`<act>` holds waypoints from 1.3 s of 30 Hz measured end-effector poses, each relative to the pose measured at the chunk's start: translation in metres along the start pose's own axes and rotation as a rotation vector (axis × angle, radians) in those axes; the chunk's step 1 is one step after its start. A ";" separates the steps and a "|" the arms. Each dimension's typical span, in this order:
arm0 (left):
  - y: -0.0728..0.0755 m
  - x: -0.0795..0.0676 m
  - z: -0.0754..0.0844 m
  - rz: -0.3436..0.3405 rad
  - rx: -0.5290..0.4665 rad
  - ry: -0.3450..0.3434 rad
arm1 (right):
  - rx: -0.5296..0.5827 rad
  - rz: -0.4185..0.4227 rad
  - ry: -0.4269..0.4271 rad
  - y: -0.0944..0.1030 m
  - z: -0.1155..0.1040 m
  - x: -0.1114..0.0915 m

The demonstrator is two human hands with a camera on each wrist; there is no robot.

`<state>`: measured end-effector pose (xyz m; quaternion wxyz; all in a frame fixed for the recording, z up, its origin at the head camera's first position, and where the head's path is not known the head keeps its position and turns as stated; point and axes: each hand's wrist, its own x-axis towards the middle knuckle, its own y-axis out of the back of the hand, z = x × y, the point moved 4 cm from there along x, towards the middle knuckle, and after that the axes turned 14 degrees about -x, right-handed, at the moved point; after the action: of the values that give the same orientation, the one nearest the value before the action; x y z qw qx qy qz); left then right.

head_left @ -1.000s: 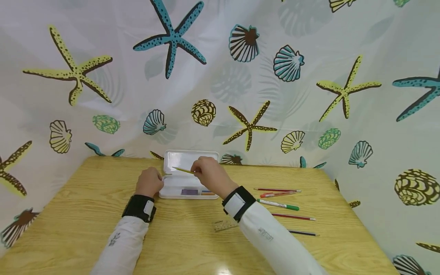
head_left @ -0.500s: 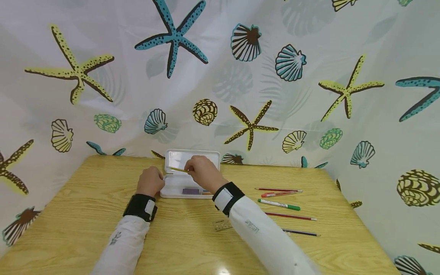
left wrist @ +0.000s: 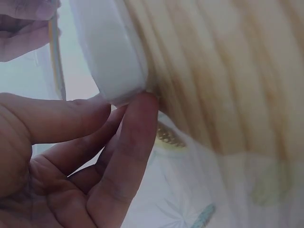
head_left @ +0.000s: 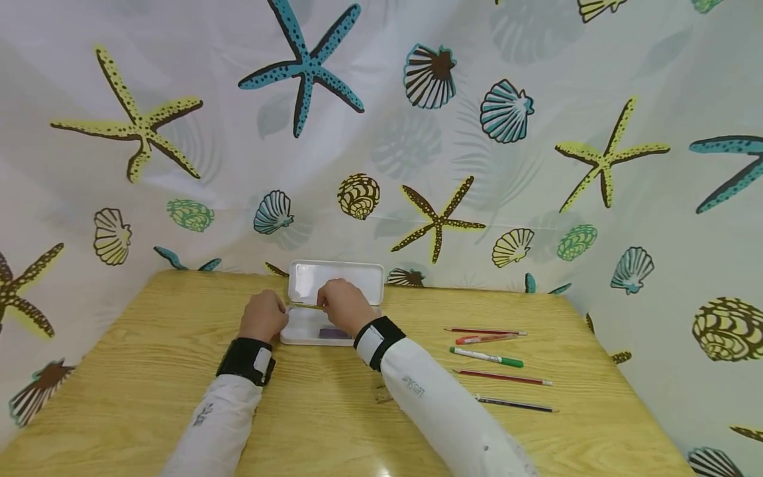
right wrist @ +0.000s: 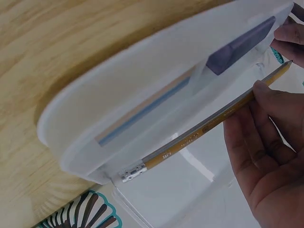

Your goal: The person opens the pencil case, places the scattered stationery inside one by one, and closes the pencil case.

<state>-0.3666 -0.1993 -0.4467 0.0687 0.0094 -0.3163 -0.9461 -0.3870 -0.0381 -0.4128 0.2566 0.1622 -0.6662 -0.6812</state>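
Note:
A white pencil case (head_left: 305,323) lies open at the back of the table, its lid (head_left: 306,278) leaning back. My left hand (head_left: 262,317) pinches the case's left end between thumb and fingers, as the left wrist view shows. Over the case, my right hand (head_left: 344,306) pinches a yellow pencil (right wrist: 190,137) near its sharpened end. That tip points toward my left hand, and the metal end points right. Inside the base lie a purple block (right wrist: 237,50), perhaps an eraser, and blue and orange strips (right wrist: 147,107) in a side compartment. My right hand hides part of the case in the head view.
To the right lie red pencils (head_left: 503,377), an orange-red pen (head_left: 485,338), a green-capped marker (head_left: 485,356) and a dark pencil (head_left: 517,403). A clear ruler (head_left: 381,394) is partly under my right forearm. A patterned cloth (head_left: 369,146) hangs behind the table (head_left: 149,371).
My right hand has moved left and slightly down with the yellow pencil, which now lies lower over the case and more level. My left hand stays at the case's left end.

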 end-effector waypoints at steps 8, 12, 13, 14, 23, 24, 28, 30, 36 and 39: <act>-0.001 0.006 -0.002 -0.003 0.001 -0.018 | -0.010 -0.006 -0.006 -0.008 0.001 0.001; -0.001 0.006 -0.001 -0.001 -0.001 -0.032 | 0.001 -0.025 -0.021 -0.013 0.002 0.002; -0.001 0.006 -0.001 -0.001 -0.002 -0.035 | 0.006 -0.029 -0.023 -0.014 0.002 0.002; -0.001 0.006 -0.001 0.000 -0.004 -0.037 | 0.009 -0.032 -0.024 -0.015 0.002 0.002; 0.000 0.003 -0.001 0.001 0.003 -0.025 | -0.016 -0.024 -0.011 -0.019 0.000 0.004; 0.001 0.002 -0.001 0.000 0.005 -0.022 | -0.016 -0.025 -0.009 -0.020 0.000 0.004; 0.002 0.000 0.001 0.002 0.008 -0.025 | -0.028 -0.046 -0.013 -0.020 -0.001 0.005; 0.002 0.000 0.001 0.005 0.007 -0.029 | -0.033 -0.060 -0.019 -0.020 -0.001 0.005; 0.001 0.001 0.000 0.006 0.012 -0.039 | -0.028 -0.071 -0.022 -0.021 -0.001 0.005; 0.001 0.001 -0.001 0.004 0.012 -0.038 | -0.028 -0.073 -0.020 -0.021 -0.001 0.005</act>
<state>-0.3679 -0.2003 -0.4469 0.0644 -0.0088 -0.3234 -0.9440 -0.3937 -0.0424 -0.4332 0.2272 0.1762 -0.6525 -0.7011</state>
